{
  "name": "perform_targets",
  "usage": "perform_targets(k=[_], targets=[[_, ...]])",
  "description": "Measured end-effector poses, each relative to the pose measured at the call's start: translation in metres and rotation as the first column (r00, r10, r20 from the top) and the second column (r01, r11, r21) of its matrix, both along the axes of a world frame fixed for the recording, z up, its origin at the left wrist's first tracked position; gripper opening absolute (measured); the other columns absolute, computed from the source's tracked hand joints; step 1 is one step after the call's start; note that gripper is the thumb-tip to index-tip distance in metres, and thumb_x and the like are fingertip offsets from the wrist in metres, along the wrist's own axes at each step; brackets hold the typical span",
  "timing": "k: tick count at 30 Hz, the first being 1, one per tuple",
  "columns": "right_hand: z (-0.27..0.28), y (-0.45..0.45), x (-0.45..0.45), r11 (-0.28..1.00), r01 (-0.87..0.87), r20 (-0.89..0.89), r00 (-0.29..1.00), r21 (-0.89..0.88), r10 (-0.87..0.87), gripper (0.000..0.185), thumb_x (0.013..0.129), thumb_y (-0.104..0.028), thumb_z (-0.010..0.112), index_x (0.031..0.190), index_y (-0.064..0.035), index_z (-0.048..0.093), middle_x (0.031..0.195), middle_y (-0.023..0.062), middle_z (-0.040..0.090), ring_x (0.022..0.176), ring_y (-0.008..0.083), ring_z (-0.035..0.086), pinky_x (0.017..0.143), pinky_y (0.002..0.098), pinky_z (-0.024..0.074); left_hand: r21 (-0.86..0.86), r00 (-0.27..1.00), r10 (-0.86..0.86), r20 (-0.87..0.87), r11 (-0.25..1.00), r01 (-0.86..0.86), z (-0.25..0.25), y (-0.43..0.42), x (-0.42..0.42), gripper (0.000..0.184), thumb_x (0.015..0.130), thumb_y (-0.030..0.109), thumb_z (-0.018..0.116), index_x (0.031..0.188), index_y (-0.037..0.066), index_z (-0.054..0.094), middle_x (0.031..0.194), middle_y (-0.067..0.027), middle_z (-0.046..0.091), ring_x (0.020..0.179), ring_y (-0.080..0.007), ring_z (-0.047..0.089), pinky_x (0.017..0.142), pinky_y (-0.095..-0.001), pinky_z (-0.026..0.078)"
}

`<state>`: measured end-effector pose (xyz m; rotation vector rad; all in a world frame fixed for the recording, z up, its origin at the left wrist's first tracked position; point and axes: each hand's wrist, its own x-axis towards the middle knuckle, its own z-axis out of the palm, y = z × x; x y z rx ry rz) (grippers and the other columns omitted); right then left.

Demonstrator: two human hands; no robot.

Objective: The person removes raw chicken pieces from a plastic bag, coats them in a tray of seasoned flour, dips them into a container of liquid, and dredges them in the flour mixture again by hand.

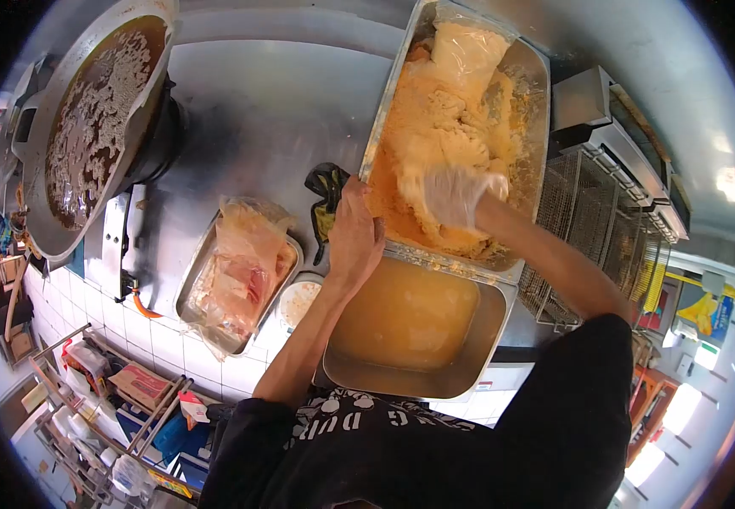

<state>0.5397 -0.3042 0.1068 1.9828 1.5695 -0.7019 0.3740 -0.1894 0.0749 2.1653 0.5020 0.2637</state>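
Note:
A deep metal tray (373,127) holds orange-tinted flour (418,110), heaped and clumped in the middle. My right hand (456,195), in a clear plastic glove, is down in the flour near the tray's close end. Its fingers are blurred and partly covered, so their pose does not show. My bare left hand (356,233) grips the tray's left rim at the near corner. A clear plastic bag (469,55) of pale powder lies at the tray's far end. Against the near end stands a metal pan (331,360) of yellowish liquid (410,314).
Left of my forearm are a small tray (187,293) with bagged raw meat (240,280) and a round white tub (298,304). A large wok (36,191) of dark oil stands far left. Wire fry baskets (571,220) sit right. A dark patterned cloth (325,199) lies beside my left hand.

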Motion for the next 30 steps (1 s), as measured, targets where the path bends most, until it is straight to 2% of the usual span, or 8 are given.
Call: perform_targets(k=[8,11,15,17,21,24,27,30], targets=[[-0.023,-0.003,-0.027,0.994,0.112,-0.157,0.981,-0.003,-0.111,0.058,0.089,-0.02,0.048,0.145,-0.0184,0.029,0.15,0.0122,0.027,0.14,0.0253,0.022,0.113,0.0404,0.0175,0.021,0.999,0.001,0.033,1.0,-0.002,-0.001,-0.001,0.001,0.046,0.074,-0.008,0.053,0.113,0.003,0.032,0.134,-0.027,0.039,0.116,-0.0482,0.045,0.086,-0.0482,0.044],[-0.135,-0.003,-0.003,0.866,-0.213,0.165,0.974,0.453,0.154,0.057,0.087,-0.021,0.051,0.142,-0.0159,0.034,0.145,0.0138,0.034,0.13,0.0257,0.04,0.105,0.0381,0.0336,0.077,1.0,0.001,0.017,0.997,-0.002,0.0,-0.002,0.001,0.051,0.074,-0.008,0.053,0.119,0.001,0.031,0.129,-0.0251,0.043,0.113,-0.0467,0.047,0.085,-0.0479,0.044],[-0.108,0.018,0.016,0.963,-0.152,0.191,0.975,0.224,0.11,0.057,0.086,-0.022,0.053,0.139,-0.0128,0.037,0.134,0.0169,0.047,0.112,0.0263,0.055,0.089,0.0359,0.0469,-0.002,1.0,-0.003,-0.007,1.0,0.003,0.003,-0.001,0.0,0.057,0.074,-0.007,0.054,0.125,0.0,0.029,0.124,-0.0227,0.045,0.107,-0.0449,0.05,0.083,-0.0472,0.044],[-0.102,0.026,0.03,0.929,0.246,-0.107,0.968,0.275,-0.225,0.038,0.087,-0.018,0.053,0.123,-0.0052,0.052,0.113,0.0152,0.059,0.099,0.027,0.058,0.089,0.0359,0.0458,0.029,1.0,0.001,0.024,1.0,-0.001,0.001,-0.001,0.0,0.062,0.074,-0.006,0.054,0.129,-0.001,0.026,0.119,-0.0206,0.046,0.102,-0.0433,0.052,0.081,-0.0465,0.044],[-0.019,0.039,0.05,0.998,-0.018,0.058,0.998,0.053,0.015,0.041,0.08,-0.015,0.058,0.119,-0.0039,0.053,0.085,0.017,0.064,0.075,0.0273,0.063,0.065,0.0385,0.0506,0.019,1.0,0.004,0.002,1.0,-0.004,0.005,0.0,0.002,0.055,0.074,-0.005,0.059,0.12,0.001,0.031,0.119,-0.0192,0.045,0.106,-0.0409,0.051,0.077,-0.0457,0.047],[0.003,0.02,0.055,0.878,0.335,-0.258,0.932,0.341,-0.255,0.028,0.078,-0.01,0.057,0.104,-0.0007,0.058,0.076,0.0136,0.062,0.069,0.0279,0.061,0.062,0.0384,0.049,0.008,1.0,0.011,-0.011,1.0,-0.011,0.006,-0.001,0.001,0.055,0.073,-0.006,0.06,0.12,0.001,0.031,0.118,-0.0189,0.045,0.106,-0.0407,0.051,0.077,-0.0449,0.047],[-0.048,-0.005,0.058,0.947,0.284,0.041,0.955,0.152,-0.294,0.025,0.078,-0.009,0.054,0.102,-0.0015,0.06,0.087,0.0164,0.063,0.08,0.0294,0.062,0.07,0.0369,0.0498,0.0,1.0,0.015,0.012,1.0,-0.015,0.003,0.0,0.0,0.056,0.073,-0.006,0.059,0.121,0.001,0.031,0.119,-0.0189,0.045,0.106,-0.0407,0.051,0.077,-0.0449,0.047],[-0.053,-0.034,0.016,0.935,0.295,-0.178,0.949,0.199,-0.261,0.028,0.083,-0.013,0.052,0.107,-0.0031,0.061,0.104,0.0161,0.063,0.09,0.0268,0.062,0.077,0.0355,0.05,0.015,1.0,0.018,-0.007,1.0,-0.018,0.002,-0.001,0.001,0.053,0.073,-0.006,0.058,0.119,0.002,0.032,0.12,-0.0192,0.044,0.106,-0.0412,0.05,0.078,-0.0457,0.047]])
